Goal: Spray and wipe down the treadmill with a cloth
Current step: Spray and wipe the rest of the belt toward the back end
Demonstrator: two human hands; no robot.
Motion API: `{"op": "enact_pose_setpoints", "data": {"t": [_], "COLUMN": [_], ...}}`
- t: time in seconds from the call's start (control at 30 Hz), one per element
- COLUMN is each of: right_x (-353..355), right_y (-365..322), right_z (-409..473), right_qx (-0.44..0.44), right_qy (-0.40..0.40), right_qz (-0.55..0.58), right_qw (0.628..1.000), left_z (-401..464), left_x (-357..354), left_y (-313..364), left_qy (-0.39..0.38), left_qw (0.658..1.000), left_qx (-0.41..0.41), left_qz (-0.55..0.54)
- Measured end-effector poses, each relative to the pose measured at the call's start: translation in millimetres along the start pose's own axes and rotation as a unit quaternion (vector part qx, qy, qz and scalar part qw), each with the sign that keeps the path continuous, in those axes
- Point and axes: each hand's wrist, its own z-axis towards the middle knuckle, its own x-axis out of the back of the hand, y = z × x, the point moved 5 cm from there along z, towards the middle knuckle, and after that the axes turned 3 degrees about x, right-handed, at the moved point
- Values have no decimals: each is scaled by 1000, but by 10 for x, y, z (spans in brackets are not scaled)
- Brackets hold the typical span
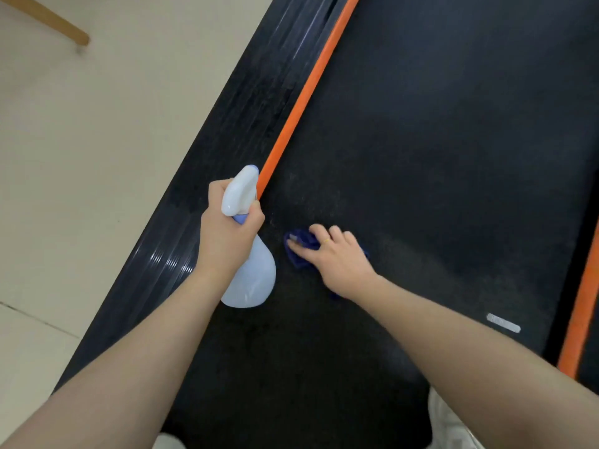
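Note:
The black treadmill belt [437, 140] fills most of the view, with an orange stripe [308, 89] along its left edge. My left hand [227, 234] grips the neck of a pale blue spray bottle [251, 277], whose white nozzle points up the belt. Just to its right, my right hand [337, 257] presses a dark blue cloth [299, 246] flat on the belt. The hand covers most of the cloth. Faint damp speckles show on the belt above the cloth.
A ribbed black side rail [246, 124] runs along the belt's left side, next to the beige tiled floor [81, 140]. A wooden furniture leg [48, 19] stands at the top left. A second orange stripe [583, 306] shows at the right edge.

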Motion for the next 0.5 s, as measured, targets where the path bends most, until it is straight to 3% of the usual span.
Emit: {"op": "enact_pose_setpoints", "data": {"t": [0.1,0.17,0.23,0.3,0.37,0.4,0.5], "right_x": [73,77,-31,-204,-277,-195,38], "right_y": [708,909,712,301,274,445,1097], "right_z": [2,-93,-266,-535,-577,-484,-272], "right_qx": [-220,-280,-200,-52,26,-8,-249], "right_qy": [34,29,19,-21,-45,-25,37], "right_qz": [36,30,20,10,-3,-7,30], "right_qw": [974,959,979,998,999,1000,967], "left_z": [-61,-75,-71,-54,-29,-19,-40], "left_x": [-96,-186,-255,-271,-260,-254,-237], "left_y": [12,39,60,79,97,101,95], "left_qy": [-19,-37,-49,-51,-51,-51,-44], "left_qw": [1000,998,997,996,996,996,996], "left_qx": [-10,-20,-25,-22,-17,-16,-8], "left_qz": [23,45,61,68,69,71,75]}}
